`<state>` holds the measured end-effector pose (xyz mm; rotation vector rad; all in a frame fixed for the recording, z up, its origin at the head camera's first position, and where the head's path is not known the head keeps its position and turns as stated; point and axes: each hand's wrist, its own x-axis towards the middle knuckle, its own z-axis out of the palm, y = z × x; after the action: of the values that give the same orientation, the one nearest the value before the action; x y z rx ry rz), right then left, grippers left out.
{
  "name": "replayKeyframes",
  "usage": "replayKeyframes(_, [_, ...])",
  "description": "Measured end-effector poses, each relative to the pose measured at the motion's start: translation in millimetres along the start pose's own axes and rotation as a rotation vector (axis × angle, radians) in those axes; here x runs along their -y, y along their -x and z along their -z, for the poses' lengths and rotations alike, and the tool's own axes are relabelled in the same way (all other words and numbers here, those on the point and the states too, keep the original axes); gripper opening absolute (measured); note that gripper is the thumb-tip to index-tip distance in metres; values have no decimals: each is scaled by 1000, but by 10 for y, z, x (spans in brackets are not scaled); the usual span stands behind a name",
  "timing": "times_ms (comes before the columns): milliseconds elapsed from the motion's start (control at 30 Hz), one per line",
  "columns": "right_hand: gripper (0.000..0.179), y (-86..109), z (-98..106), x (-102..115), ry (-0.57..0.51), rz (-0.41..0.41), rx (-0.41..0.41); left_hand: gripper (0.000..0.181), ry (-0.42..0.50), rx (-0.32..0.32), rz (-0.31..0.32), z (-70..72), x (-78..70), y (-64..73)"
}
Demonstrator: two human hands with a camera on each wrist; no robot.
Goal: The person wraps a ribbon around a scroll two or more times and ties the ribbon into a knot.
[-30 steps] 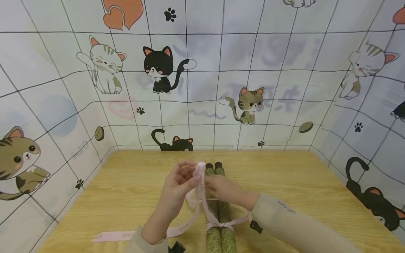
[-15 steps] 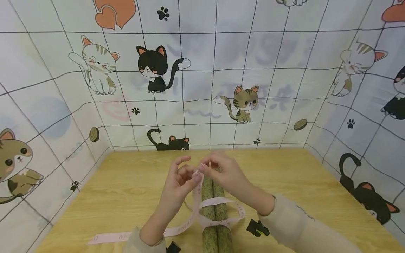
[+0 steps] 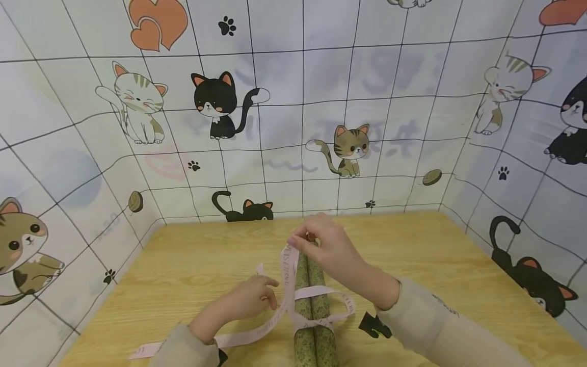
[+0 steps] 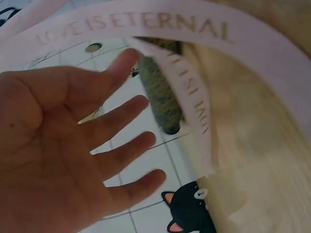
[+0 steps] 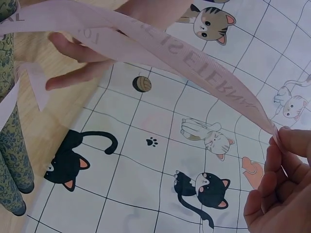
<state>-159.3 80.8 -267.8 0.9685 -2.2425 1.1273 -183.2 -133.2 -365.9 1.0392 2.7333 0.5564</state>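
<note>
Two slim rods with a green speckled pattern (image 3: pixel 304 349) lie side by side on the table, pointing away from me. A pink ribbon (image 3: pixel 290 285) printed "LOVE IS ETERNAL" wraps round them, crosses at their near part and makes a loose loop on the right. Between thumb and fingertips, my right hand (image 3: pixel 327 244) pinches a raised, folded stretch of the ribbon (image 5: pixel 194 65) above the rods. My left hand (image 3: pixel 252 298) is left of the rods and grips nothing. Its fingers (image 4: pixel 126 153) are spread near the ribbon (image 4: pixel 121 22) in the left wrist view.
A loose ribbon tail (image 3: pixel 147 350) trails across the wooden table (image 3: pixel 197 250) to the front left. A small black object with a green spot (image 3: pixel 374 326) sits beside the right sleeve. A cloth with a grid and cartoon cats (image 3: pixel 284 127) stands behind and on both sides.
My right hand rose from low over the rods to meet the left hand and took the ribbon's raised part. The left hand then let go and dropped down to the left.
</note>
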Motion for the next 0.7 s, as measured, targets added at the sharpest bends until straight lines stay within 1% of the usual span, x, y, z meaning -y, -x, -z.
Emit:
replayKeyframes(67, [5,6,-6,0,-3,-3,16,17,-65,131,21,-71,17,-19])
replayKeyframes(133, [5,14,-12,0,-5,-3,27,18,-110,218,47,-126,20,-48])
replayKeyframes(167, [5,18,-16,-2,-7,0,31,21,-117,250,64,-143,15,-62])
replayKeyframes(200, [5,21,-16,-1,-7,4,32,24,-121,265,79,-158,12,-71])
replayKeyframes(233, [5,25,-15,2,-10,4,31,26,-116,266,90,-172,11,-79])
replayKeyframes(267, [4,30,-14,-3,-11,5,29,26,-92,250,101,-176,15,-84])
replayKeyframes(333, [5,42,-6,-3,-10,-4,27,26,-8,187,109,-173,33,-81])
replayKeyframes(400, [8,55,6,-15,8,-16,23,26,68,116,115,-140,58,-66])
replayKeyframes(467, [10,65,0,-25,27,-28,25,25,142,50,127,-89,86,-19])
replayKeyframes(500, [11,69,-1,-31,36,-34,25,26,162,22,139,-58,94,8])
replayKeyframes(600, [12,77,0,-38,52,-45,23,24,166,-64,195,39,104,89])
replayKeyframes(700, [12,77,-4,-40,60,-40,22,28,175,-141,275,102,108,177])
